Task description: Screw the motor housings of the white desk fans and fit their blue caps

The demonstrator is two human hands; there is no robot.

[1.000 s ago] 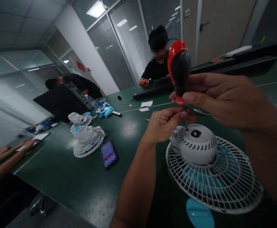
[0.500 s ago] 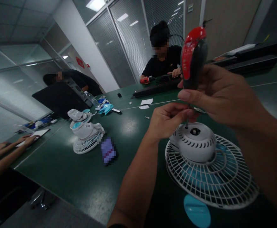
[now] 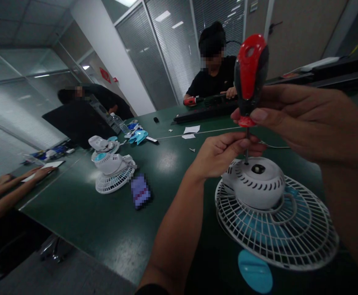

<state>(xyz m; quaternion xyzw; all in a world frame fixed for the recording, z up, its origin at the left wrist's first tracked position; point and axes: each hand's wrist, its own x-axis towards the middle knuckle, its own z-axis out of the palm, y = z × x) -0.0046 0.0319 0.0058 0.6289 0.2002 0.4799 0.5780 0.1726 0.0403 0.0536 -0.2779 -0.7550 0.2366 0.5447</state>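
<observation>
A red and black screwdriver (image 3: 250, 76) stands nearly upright, its handle gripped by the fingers of my right hand (image 3: 292, 119). Lower down, my left hand (image 3: 220, 153) pinches the metal shaft between thumb and fingers. The shaft's tip reaches into a hole in the white motor housing (image 3: 257, 186) of a fan. That fan lies face down, its white wire grille (image 3: 314, 241) on the table with light-blue blades (image 3: 259, 229) showing through. A light-blue oval piece (image 3: 255, 271) lies by the grille's near edge.
On the green table (image 3: 111, 233) are a second white fan (image 3: 113, 172), a pixelated purple item (image 3: 140, 191), paper scraps (image 3: 191, 129) and a water bottle (image 3: 120, 123). A person (image 3: 214, 76) across the table holds a red-handled tool. Someone else's arms (image 3: 19, 186) rest at the left.
The screwdriver handle has turned in my right hand, showing a different side of its red part. My right-hand fingers have shifted on the handle. The view has moved slightly.
</observation>
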